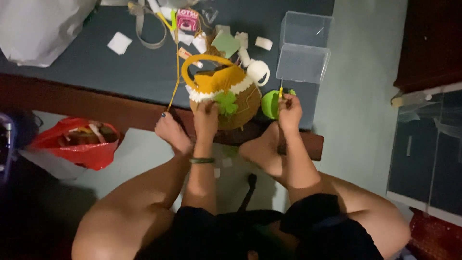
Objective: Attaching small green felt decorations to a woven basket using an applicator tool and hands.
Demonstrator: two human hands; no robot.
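A crocheted bag (226, 94) sits on the mat's (120, 72) near edge. The left hand (206, 114) grips its front; right of the bag, the right hand's (289, 110) fingers pinch what looks like a yellow hook (280, 93). The bag is likely soft, light and floppy, best held by its body or handle.

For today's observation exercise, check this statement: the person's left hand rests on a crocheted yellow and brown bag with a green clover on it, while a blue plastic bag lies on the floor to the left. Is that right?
Not quite. The head view shows the plastic bag on the floor is red, not blue. The rest holds: the left hand rests on the crocheted yellow and brown bag with the green clover.
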